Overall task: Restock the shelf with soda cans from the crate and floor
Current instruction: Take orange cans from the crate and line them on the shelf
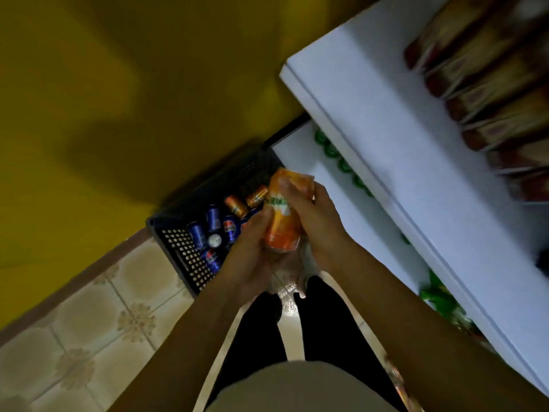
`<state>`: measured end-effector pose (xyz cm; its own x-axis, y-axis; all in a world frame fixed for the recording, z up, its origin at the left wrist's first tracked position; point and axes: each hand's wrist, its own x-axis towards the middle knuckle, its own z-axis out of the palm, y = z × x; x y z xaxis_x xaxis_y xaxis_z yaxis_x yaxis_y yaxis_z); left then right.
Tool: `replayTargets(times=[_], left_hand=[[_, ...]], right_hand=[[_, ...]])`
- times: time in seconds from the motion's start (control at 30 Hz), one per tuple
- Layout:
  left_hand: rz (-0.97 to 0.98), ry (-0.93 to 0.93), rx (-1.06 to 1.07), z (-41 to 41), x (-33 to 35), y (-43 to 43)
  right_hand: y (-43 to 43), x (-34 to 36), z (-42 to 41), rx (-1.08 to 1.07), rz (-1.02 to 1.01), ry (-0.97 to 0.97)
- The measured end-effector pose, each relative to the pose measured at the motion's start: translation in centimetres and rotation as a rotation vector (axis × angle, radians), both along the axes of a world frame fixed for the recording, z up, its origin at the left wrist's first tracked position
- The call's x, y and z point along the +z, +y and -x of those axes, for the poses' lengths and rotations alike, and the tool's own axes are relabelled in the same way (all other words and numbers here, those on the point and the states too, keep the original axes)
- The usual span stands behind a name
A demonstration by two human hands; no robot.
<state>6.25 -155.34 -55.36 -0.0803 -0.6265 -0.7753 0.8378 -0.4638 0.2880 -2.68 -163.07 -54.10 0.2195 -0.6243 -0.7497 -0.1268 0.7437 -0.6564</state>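
Note:
An orange soda can [282, 221] is held between both hands above the floor, in front of the shelf. My left hand [249, 257] grips its lower side and my right hand [312, 215] wraps its upper side. Behind the hands a black perforated crate [184, 257] sits on the floor by the wall; it holds several blue cans [212, 218] and two orange cans [236, 205]. The white shelf unit [401, 144] runs along the right, with green cans [329, 150] on a lower level.
Red and brown packets [490, 84] line the top shelf at the upper right. A yellow wall [118, 99] stands behind the crate. Patterned beige floor tiles [89, 337] spread to the left. My dark-trousered legs [297, 328] are below the hands.

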Motion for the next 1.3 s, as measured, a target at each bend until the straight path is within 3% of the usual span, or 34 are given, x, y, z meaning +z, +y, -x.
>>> replayTargets(times=[0.27, 0.43, 0.53, 0.63, 0.73, 0.9, 0.97, 1.03, 1.1, 1.2, 1.23, 1.3], left_hand=[[0.183, 0.181, -0.298, 0.0, 11.2, -0.6], [0.466, 0.461, -0.529, 3.7, 17.3, -2.3], [0.564, 0.419, -0.697, 7.1, 22.3, -3.6], [0.696, 0.145, -0.61, 10.4, 27.9, -4.2], [0.882, -0.016, -0.624, 14.0, 32.2, -4.1], [1.133, -0.198, -0.717, 20.5, 36.9, -5.6], [1.234, -0.355, -0.821, 22.8, 38.5, -6.4], [1.361, -0.653, -0.962, 24.6, 39.6, -7.5], [1.479, -1.106, -1.082, 25.9, 40.1, -8.9], [1.559, -1.937, -1.256, 27.1, 40.4, -11.0], [1.571, -2.151, -1.348, 27.4, 40.4, -11.4], [1.565, -2.403, -1.526, 28.2, 40.5, -12.1]], right_hand=[[3.0, 12.6, 6.1, -0.075, 0.244, -0.235], [3.7, 20.3, 9.3, -0.013, 0.445, -0.355], [3.9, 25.6, 12.2, -0.122, 0.656, -0.245], [3.9, 29.8, 15.5, -0.264, 0.783, -0.187], [4.3, 34.1, 18.8, -0.355, 0.842, -0.164], [6.1, 40.9, 25.1, -0.346, 0.988, 0.192], [6.5, 43.2, 27.9, -0.35, 0.984, 0.269], [6.0, 44.7, 30.7, -0.369, 0.982, 0.362], [4.8, 45.5, 33.1, -0.391, 0.978, 0.457], [2.2, 45.6, 35.9, -0.41, 0.939, 0.476], [1.3, 45.3, 36.5, -0.416, 0.933, 0.465], [-0.7, 44.7, 37.3, -0.424, 0.933, 0.443]])
